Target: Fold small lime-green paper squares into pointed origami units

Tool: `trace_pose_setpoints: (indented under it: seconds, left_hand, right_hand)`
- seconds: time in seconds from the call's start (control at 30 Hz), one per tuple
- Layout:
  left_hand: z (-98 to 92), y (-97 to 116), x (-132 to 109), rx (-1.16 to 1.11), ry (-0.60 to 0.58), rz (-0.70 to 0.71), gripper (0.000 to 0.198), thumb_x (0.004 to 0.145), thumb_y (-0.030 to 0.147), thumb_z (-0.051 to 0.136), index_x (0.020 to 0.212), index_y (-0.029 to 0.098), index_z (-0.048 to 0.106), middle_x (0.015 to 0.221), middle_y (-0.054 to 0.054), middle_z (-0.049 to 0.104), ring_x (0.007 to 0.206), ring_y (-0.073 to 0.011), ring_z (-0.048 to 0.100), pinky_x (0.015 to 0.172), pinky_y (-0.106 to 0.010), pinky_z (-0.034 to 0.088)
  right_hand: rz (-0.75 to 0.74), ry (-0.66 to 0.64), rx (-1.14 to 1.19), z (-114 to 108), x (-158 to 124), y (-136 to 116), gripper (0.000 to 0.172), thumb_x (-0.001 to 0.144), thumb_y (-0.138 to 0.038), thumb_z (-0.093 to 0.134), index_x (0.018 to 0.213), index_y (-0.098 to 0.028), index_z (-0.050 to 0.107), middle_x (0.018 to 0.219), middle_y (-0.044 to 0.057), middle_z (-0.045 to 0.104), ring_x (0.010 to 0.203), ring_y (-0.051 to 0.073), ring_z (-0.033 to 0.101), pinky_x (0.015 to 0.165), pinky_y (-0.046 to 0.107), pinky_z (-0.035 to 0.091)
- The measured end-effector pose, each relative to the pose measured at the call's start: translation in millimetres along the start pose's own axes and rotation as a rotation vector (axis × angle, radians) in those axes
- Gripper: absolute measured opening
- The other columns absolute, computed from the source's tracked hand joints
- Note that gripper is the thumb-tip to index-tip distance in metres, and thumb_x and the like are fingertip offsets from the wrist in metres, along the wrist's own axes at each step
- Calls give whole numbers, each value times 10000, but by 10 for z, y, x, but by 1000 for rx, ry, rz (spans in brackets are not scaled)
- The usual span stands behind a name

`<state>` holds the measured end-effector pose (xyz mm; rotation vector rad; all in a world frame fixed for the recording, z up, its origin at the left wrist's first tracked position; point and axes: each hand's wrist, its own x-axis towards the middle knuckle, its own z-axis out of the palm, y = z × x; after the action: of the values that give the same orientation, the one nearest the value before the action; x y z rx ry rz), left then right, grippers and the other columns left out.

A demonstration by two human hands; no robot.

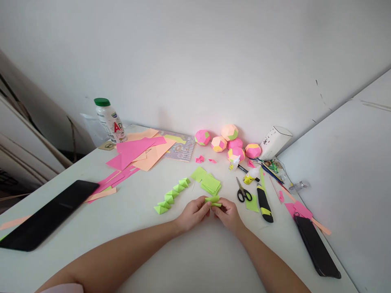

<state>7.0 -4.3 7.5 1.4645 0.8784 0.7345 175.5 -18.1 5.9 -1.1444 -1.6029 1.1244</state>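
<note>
Item held: one small lime-green folded paper piece (212, 200), lower centre of the frame, raised in front of the person between both hands.

Grip: left hand (193, 213) with thumb and fingers closed on the piece's left end; right hand (229, 215) likewise pinching its right end. Hands near each other, the piece bridging them. Exact crease lines hidden by the fingers.

Handling, as judged: very light; thin and bendable, stiffer along folds; little slip against bare skin; easily crumpled or wrongly creased by hard pressure. Best taken between thumb and fingertip at the folded edges, flat faces left unpressed.

Just above the hands: one pile of flat lime-green rectangular paper slips (210, 185).

Left of centre: one slanting row of lime-green pointed folded paper units (172, 195), likely easy to flatten; lift by the ridges.

Right of centre: one pair of black-handled metal scissors (244, 195), blades pointing up the frame; beside it, one black-and-yellow utility knife (264, 203), lying lengthwise.

Upper centre, near the wall: one group of pink, peach and yellow faceted paper balls (219, 143), some with green facets.

Upper left: one white plastic bottle with green cap (110, 121), upright.
</note>
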Motion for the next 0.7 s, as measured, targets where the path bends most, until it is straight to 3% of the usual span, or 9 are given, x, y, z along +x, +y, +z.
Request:
trace_pose_setpoints:
  seconds: [0.1, 0.23, 0.3, 0.57, 0.7]
  left_hand:
    - [2, -16, 4, 149, 9, 32, 324, 867, 473, 367, 810, 186, 509, 590, 24, 532, 518, -126, 456, 516, -237, 368]
    - [5, -41, 13, 244, 11, 40, 307, 874, 405, 344, 699, 194, 481, 580, 18, 532, 525, -129, 462, 521, -235, 366]
    - [4, -45, 15, 271, 3, 43, 300, 870, 381, 346, 673, 195, 473, 581, 16, 534, 528, -129, 462, 520, -232, 361]
    - [14, -28, 7, 286, 4, 36, 312, 850, 381, 380, 633, 188, 495, 565, 16, 533, 507, -117, 439, 489, -222, 335]
    - [23, -46, 11, 156, 32, 22, 240, 833, 388, 435, 777, 178, 536, 661, 3, 590, 524, -108, 446, 488, -219, 345]
  right_hand:
    - [-49, 52, 10, 6, 5, 18, 153, 799, -318, 595, 780, -173, 639, 841, 48, 578, 552, 105, 537, 510, 244, 471]
    - [-125, 110, -32, -2, 8, 12, 134, 782, -295, 622, 811, -176, 676, 959, 85, 571, 739, 154, 578, 578, 255, 496]
    - [-122, 96, -46, -8, 5, -4, 138, 786, -292, 620, 779, -171, 685, 924, 86, 586, 763, 164, 577, 581, 256, 496]
    - [-42, 120, -41, -20, -4, -18, 211, 765, -354, 634, 682, -162, 653, 660, 8, 524, 551, 118, 515, 487, 236, 469]
    - [14, 122, -54, -22, -15, -5, 255, 768, -365, 627, 629, -153, 601, 605, -10, 514, 489, 106, 509, 457, 226, 432]
